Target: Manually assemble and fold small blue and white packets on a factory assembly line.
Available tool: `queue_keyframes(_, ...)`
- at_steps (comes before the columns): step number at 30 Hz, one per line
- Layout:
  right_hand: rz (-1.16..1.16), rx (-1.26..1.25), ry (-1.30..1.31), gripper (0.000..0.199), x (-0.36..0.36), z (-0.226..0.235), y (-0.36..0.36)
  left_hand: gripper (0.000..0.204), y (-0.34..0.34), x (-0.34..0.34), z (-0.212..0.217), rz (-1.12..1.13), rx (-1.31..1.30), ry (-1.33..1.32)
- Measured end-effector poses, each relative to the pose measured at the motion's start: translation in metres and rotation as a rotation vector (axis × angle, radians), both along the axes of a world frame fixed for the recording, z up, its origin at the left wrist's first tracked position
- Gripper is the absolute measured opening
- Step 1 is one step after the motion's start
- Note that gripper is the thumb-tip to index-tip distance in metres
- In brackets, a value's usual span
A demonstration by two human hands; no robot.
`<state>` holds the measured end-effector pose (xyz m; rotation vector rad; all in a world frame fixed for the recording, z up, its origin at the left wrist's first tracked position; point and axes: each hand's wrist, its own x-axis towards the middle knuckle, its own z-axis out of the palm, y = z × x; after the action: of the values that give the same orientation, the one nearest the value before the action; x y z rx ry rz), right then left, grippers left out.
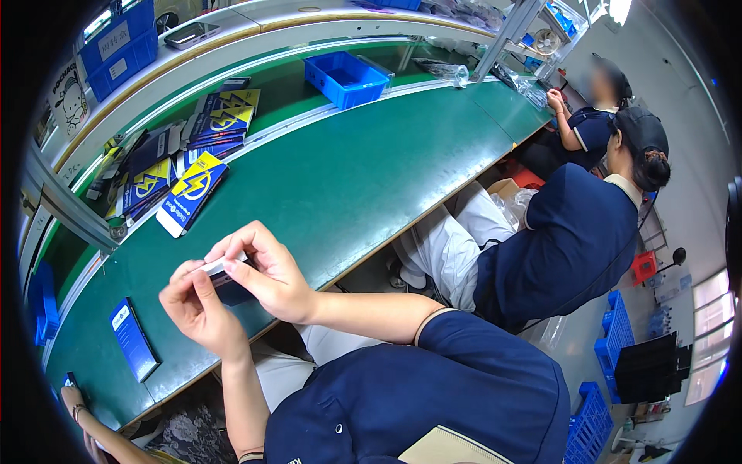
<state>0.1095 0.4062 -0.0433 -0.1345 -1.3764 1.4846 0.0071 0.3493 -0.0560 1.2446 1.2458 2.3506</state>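
Observation:
Both of my hands are raised above the near edge of the green table (pixel 371 178), closed on a small dark box (pixel 233 292) with a white end flap (pixel 216 267). My left hand (pixel 202 313) pinches the flap end between thumb and fingers. From the other side, my right hand (pixel 272 274) grips the same end, its thumb pressed on the flap. Most of the box is hidden behind the fingers. Beyond my hands lies a blue and yellow carton (pixel 189 193) with a white end. Left of my hands, a flat blue box (pixel 134 340) rests on the table.
A pile of blue and yellow cartons (pixel 224 116) lies at the back left. Farther along stands a blue bin (pixel 345 81). A metal post (pixel 66 193) rises at the left. Co-workers sit to my right (pixel 568 240), and another person's hand (pixel 72 398) shows at lower left.

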Motion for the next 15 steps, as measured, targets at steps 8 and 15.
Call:
queue_keyframes(8, -0.349, 0.377, -0.238, 0.047, -0.004, -0.036, 0.017, 0.065, -0.002, 0.001, -0.029, 0.279, -0.376, 0.577)
queue_keyframes(15, -0.227, 0.296, -0.585, 0.06, -0.005, -0.041, 0.033, 0.09, -0.027, -0.036, 0.005, 0.621, -0.862, 0.841)
